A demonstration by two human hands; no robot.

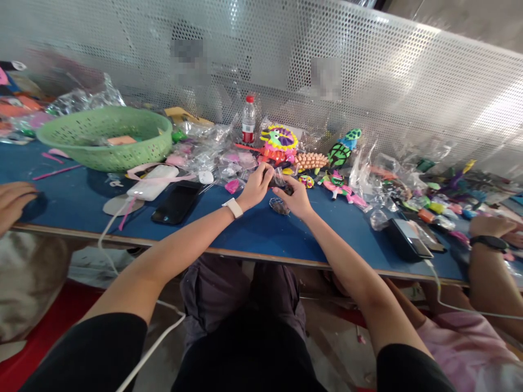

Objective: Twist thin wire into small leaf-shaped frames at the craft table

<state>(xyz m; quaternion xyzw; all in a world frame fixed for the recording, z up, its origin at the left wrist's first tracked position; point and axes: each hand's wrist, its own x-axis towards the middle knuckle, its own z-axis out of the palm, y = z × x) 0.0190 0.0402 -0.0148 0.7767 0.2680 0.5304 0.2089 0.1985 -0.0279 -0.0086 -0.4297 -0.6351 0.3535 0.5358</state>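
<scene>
My left hand and my right hand meet above the blue table, fingers closed around a small dark lump with clear film near it. The fingers cover much of this lump, and its kind is unclear. Just below them a dark brown lump with pale lines lies on the table. Beyond my hands sit colourful clay figures: a yellow-rimmed purple one, an orange spiky piece, a green-and-black turtle-like one and a pink-and-green one.
A green basket stands left, near a white power bank and a black phone. A red-capped bottle is at the back. Plastic bags and a black box lie right. Co-workers' hands show at both sides.
</scene>
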